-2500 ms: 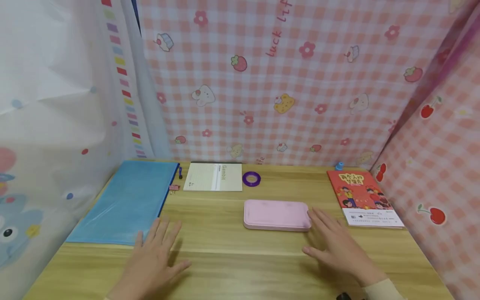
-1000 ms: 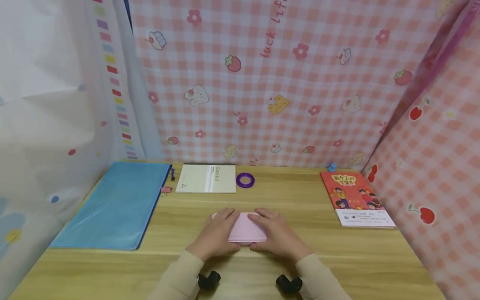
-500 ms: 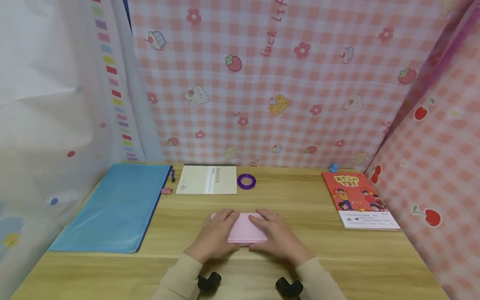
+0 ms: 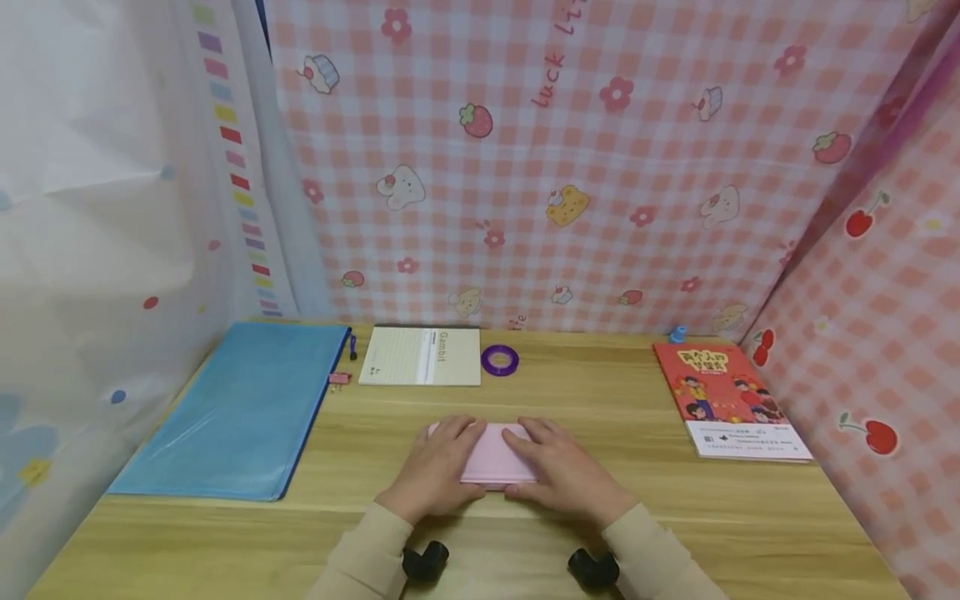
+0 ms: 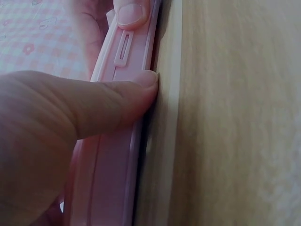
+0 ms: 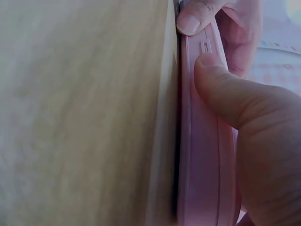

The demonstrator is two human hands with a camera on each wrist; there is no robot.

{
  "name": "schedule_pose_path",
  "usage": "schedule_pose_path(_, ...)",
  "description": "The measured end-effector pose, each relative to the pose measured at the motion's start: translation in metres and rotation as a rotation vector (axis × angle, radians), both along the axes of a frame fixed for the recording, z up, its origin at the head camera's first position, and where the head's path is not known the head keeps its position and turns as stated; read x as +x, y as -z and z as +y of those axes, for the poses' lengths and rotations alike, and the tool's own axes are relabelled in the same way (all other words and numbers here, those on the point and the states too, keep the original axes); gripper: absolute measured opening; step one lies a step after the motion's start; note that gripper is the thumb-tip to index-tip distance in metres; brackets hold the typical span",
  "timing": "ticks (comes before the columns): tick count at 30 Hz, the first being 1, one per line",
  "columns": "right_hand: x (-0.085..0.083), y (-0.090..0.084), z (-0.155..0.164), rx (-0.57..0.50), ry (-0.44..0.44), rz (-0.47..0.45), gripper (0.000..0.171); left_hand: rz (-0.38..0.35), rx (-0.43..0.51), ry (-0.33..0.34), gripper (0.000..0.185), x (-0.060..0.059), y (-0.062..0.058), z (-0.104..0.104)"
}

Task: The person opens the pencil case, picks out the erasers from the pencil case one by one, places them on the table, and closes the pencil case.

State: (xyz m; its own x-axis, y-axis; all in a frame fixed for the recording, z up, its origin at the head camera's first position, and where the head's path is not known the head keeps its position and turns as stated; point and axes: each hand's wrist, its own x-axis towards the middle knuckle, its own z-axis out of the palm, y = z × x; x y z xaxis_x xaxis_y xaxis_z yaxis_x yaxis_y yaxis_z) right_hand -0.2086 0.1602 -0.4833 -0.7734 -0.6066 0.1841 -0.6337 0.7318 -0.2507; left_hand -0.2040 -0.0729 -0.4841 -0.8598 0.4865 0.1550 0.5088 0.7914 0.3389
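Note:
A pink pencil case [image 4: 495, 454] lies flat on the wooden table in front of the person, its lid down. My left hand [image 4: 437, 468] grips its left half, fingers over the top and thumb on the near side. The right hand [image 4: 566, 471] holds the right half in the same way, so both ends are covered. In the left wrist view the left thumb [image 5: 115, 101] presses the case's side [image 5: 115, 174] beside a small slotted tab [image 5: 123, 49]. The right thumb [image 6: 225, 87] touches that side just by the slot in the right wrist view.
A blue folder [image 4: 240, 408] lies on the left, with a pink clip [image 4: 340, 378] and a small dark blue item [image 4: 352, 347] beside it. Behind the case are a notebook [image 4: 405, 357] and a purple tape roll [image 4: 500, 360]. A red book [image 4: 720, 387] and a small blue object [image 4: 678, 334] are right.
Both hands were apart and spread 2.5 s ago. They came together and took hold of the pencil case, which moved left and slightly nearer. In the last second the hands have hardly moved.

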Motion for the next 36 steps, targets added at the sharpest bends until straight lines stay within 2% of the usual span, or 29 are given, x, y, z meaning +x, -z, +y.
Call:
schedule_pose_path(13,0.003,-0.007,0.001,-0.008,-0.013,-0.016,0.071,0.017,-0.007,0.006,0.090,-0.001,0.001,-0.001)
schedule_pose_path(19,0.002,-0.002,0.003,-0.027,0.004,-0.037,0.073,-0.026,0.043,-0.004,0.094,-0.002,0.000,-0.004)
schedule_pose_path(22,0.003,0.001,0.009,-0.050,0.025,-0.079,0.074,-0.058,0.090,-0.029,0.097,-0.003,0.002,-0.011)
schedule_pose_path(28,0.005,0.008,0.038,-0.206,0.073,-0.225,0.079,-0.148,0.196,-0.127,0.102,-0.001,0.009,-0.036)
schedule_pose_path(32,0.004,0.012,0.057,-0.347,0.082,-0.312,0.080,-0.184,0.284,-0.141,0.099,0.002,0.010,-0.049)
schedule_pose_path(36,0.000,0.018,0.066,-0.440,0.057,-0.351,0.077,-0.229,0.349,-0.162,0.097,0.002,0.014,-0.055)
